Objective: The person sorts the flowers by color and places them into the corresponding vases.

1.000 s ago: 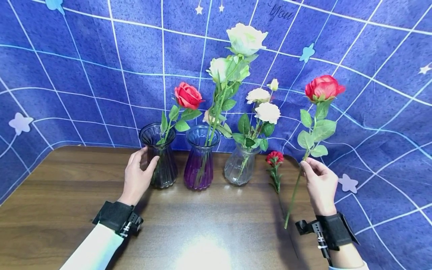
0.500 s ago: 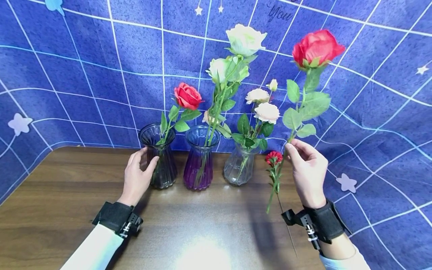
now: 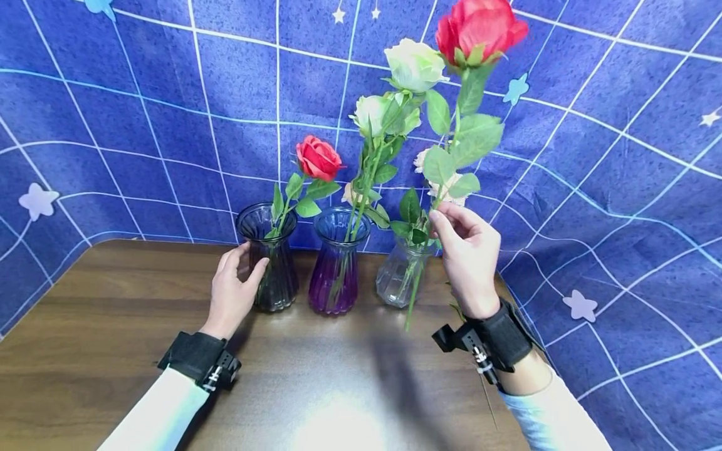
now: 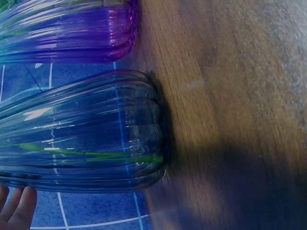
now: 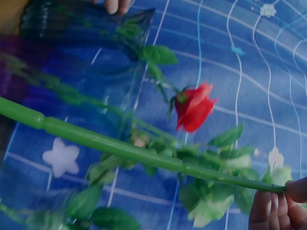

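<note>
My right hand (image 3: 469, 257) pinches the green stem of a red rose (image 3: 479, 34) between thumb and fingertips. The rose stands upright, and its stem's lower end overlaps the clear glass vase (image 3: 389, 279). In the right wrist view the bare stem (image 5: 110, 146) slants across in front of the other flowers. At the left, my left hand (image 3: 231, 294) holds the dark glass vase (image 3: 276, 282), thumb at its front and fingers at its side. A shorter red rose (image 3: 318, 158) leans in that vase; its stem (image 4: 105, 155) shows through the glass in the left wrist view.
Between the dark and clear vases stands a purple-blue glass vase (image 3: 333, 285) with tall whitish-green roses (image 3: 414, 64). Pale roses (image 3: 448, 188) in the clear vase are partly hidden. A thin stem (image 3: 488, 401) lies on the wooden table (image 3: 271, 388). A blue gridded cloth (image 3: 152, 169) hangs behind.
My right hand has moved left and upward with the red rose, from the table's right side to the clear vase. It now covers the small red flower lying there. The left hand stays put.
</note>
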A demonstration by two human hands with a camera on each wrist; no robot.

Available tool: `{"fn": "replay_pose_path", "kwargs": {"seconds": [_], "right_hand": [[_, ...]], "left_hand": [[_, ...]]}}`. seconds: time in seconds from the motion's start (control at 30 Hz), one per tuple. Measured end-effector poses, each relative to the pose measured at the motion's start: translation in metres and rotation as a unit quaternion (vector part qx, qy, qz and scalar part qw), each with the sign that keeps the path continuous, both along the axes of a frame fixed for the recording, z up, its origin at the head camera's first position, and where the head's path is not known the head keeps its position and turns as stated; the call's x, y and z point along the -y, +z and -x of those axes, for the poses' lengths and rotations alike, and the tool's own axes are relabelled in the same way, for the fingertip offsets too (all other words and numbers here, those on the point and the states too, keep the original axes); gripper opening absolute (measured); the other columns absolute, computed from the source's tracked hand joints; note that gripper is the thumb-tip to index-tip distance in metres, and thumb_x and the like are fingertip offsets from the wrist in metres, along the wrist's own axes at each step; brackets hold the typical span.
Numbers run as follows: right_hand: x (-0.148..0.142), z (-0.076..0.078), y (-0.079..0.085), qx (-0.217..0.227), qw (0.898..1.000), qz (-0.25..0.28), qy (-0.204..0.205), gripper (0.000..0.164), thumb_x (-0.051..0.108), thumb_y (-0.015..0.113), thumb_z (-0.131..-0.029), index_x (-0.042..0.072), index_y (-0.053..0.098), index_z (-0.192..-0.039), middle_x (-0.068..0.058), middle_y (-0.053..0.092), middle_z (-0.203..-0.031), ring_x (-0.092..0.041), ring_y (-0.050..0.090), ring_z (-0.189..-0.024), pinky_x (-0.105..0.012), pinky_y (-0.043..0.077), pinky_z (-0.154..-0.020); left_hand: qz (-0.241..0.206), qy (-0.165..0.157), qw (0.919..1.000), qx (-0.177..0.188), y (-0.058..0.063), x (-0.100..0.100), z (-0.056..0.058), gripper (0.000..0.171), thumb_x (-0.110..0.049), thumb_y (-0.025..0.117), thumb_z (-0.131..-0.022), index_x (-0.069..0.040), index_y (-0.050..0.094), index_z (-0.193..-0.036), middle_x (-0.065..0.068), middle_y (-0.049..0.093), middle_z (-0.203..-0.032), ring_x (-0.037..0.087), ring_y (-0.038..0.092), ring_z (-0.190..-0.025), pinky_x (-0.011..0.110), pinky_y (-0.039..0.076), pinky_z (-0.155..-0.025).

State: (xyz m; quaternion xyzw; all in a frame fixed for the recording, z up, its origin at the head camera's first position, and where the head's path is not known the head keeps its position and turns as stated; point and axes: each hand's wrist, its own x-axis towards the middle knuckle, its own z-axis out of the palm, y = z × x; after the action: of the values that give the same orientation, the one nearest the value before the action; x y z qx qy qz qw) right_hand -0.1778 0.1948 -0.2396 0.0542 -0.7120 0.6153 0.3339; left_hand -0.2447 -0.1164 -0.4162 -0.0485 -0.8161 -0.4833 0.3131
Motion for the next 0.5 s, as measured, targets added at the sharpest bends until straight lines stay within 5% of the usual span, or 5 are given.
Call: {"fn": "replay_pose_path", "kwargs": {"seconds": [0.2, 0.5], "right_hand": [[0.03, 0.01, 0.019, -0.024, 0.999, 0.011, 0.037, 0.016, 0.001, 0.065, -0.084, -0.009, 0.067, -0.096, 0.017, 0.063, -0.066, 0.0, 0.056, -0.056, -0.015, 0.048, -0.056], [0.064, 0.034, 0.045, -0.052, 0.995, 0.032, 0.083, 0.019, 0.002, 0.062, -0.086, -0.011, 0.065, -0.1, -0.004, 0.068, -0.077, -0.003, 0.059, -0.059, -0.02, 0.053, -0.061]], "left_hand": [[0.004, -0.003, 1.0, 0.001, 0.0, 0.002, 0.0, 0.049, -0.022, 0.066, -0.088, 0.001, 0.051, -0.129, 0.018, 0.056, -0.119, 0.028, 0.06, -0.102, 0.042, 0.052, -0.084], [0.005, 0.0, 1.0, -0.001, 0.001, 0.001, 0.0, 0.049, -0.022, 0.066, -0.087, 0.001, 0.052, -0.128, 0.018, 0.056, -0.119, 0.027, 0.06, -0.101, 0.04, 0.052, -0.083]]}}
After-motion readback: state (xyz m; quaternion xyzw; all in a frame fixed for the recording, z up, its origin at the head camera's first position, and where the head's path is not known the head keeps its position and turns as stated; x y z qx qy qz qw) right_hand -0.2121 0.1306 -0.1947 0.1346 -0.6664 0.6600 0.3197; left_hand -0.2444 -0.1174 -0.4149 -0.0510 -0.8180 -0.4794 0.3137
